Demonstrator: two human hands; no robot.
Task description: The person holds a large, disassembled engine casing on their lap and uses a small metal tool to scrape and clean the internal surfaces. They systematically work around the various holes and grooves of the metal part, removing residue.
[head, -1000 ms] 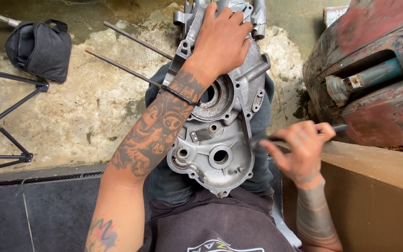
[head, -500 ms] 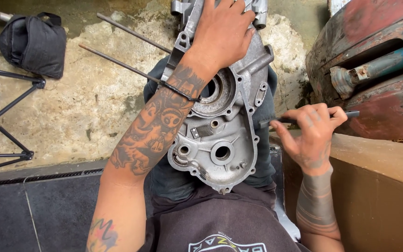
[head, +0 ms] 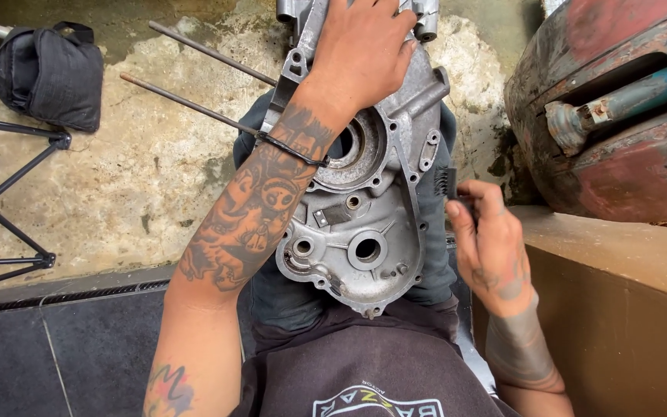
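A grey metal engine case half [head: 364, 224] rests upright on my lap, with round bores and bolt holes facing me. My left hand [head: 364, 50] presses flat on its upper part and steadies it. My right hand [head: 488, 239] is closed around a small dark wire brush [head: 443, 184], whose bristles sit at the case's right edge.
Two thin metal rods [head: 194, 77] lie on the rough concrete floor at upper left. A black bag [head: 48, 73] and black tripod legs [head: 9, 224] are at far left. A rusty red metal body [head: 611, 116] with a bluish tube sits at right above a tan ledge [head: 619, 278].
My right hand has turned and swung the brush from pointing right, away from the case, in to the case's right edge. My left hand stays on the case.
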